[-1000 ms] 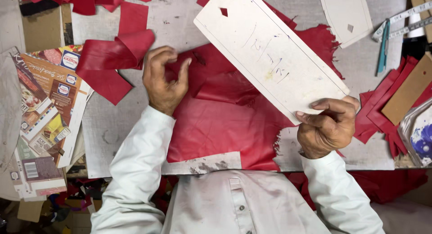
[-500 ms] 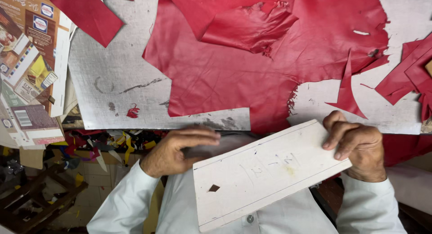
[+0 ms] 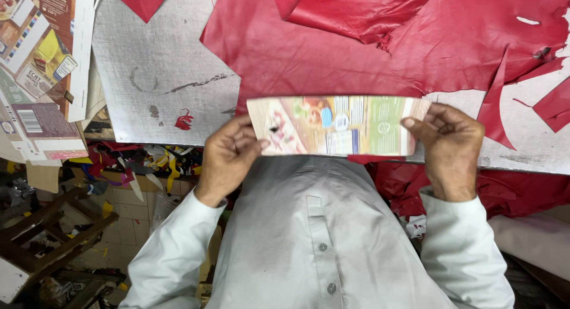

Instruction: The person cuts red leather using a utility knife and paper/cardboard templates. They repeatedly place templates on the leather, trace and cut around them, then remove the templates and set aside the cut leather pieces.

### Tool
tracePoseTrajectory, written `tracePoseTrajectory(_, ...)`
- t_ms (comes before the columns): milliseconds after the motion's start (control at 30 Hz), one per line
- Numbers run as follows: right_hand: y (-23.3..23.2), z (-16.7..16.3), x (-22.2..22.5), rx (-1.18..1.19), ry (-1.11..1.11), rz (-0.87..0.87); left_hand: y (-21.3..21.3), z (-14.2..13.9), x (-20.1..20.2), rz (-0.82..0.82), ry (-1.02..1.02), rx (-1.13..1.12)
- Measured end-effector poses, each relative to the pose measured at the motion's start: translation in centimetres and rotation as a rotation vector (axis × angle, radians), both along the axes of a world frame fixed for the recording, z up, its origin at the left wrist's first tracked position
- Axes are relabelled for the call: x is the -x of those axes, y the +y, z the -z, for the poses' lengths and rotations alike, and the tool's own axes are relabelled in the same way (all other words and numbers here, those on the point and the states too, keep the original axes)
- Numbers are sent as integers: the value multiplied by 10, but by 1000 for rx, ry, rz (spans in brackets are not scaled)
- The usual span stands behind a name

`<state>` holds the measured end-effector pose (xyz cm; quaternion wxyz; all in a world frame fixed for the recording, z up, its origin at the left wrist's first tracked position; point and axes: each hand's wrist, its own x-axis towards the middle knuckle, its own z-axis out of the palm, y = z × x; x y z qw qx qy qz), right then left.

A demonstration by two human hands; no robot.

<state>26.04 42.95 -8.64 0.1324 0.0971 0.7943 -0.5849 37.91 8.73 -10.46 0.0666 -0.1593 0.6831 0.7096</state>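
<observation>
While the printed cardboard boxes (image 3: pixel 41 65) lie flattened at nine to ten o'clock on the far left, the left hand (image 3: pixel 228 157) sits just left of centre, fingers curled shut around the left end of a long cardboard strip (image 3: pixel 335 126) — thumb on its printed face, the other fingers behind it. The strip runs level from about nine o'clock to three o'clock between both hands, held in the air above the near edge of the table (image 3: pixel 160 77), its colourful printed side turned toward the camera, with a small dark notch near its left end. Behind it at twelve o'clock spreads the red leather (image 3: pixel 356 47), partly folded over itself. The right hand (image 3: pixel 448 145) closes on the strip's right end, fingertips pinching the edge — knuckles bent, thumb hidden behind.
</observation>
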Motion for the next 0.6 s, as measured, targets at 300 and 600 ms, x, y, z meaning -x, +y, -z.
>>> tracePoseTrajectory(300,-31,44,17,6,348,52,21,9,29,-200,143,465)
tracePoseTrajectory(600,-18,32,2,-545,635,-392,29,-3,21,-42,133,720)
